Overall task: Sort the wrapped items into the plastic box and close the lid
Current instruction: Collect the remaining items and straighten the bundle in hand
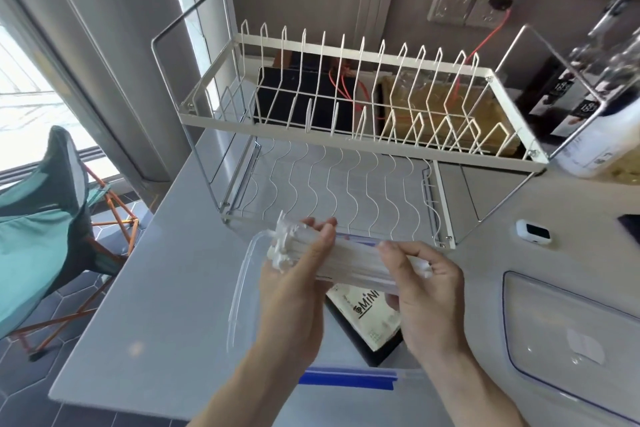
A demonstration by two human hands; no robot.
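Since bundle of wrapped straws (349, 262) spans plastic box (242, 288), left hand (294, 284) and right hand (426, 291) clamp opposite ends, levelling it; lid (568, 333) aside on tabletop (166, 288).

Both hands, left (294, 274) and right (426, 291), are raised together, fingers curled in grip.

A cream packet (372, 319) in the plastic box (242, 288) at the worktop's front edge reads "MiNi", while other print, including the bottle (595, 146) label at right, stays illegible.
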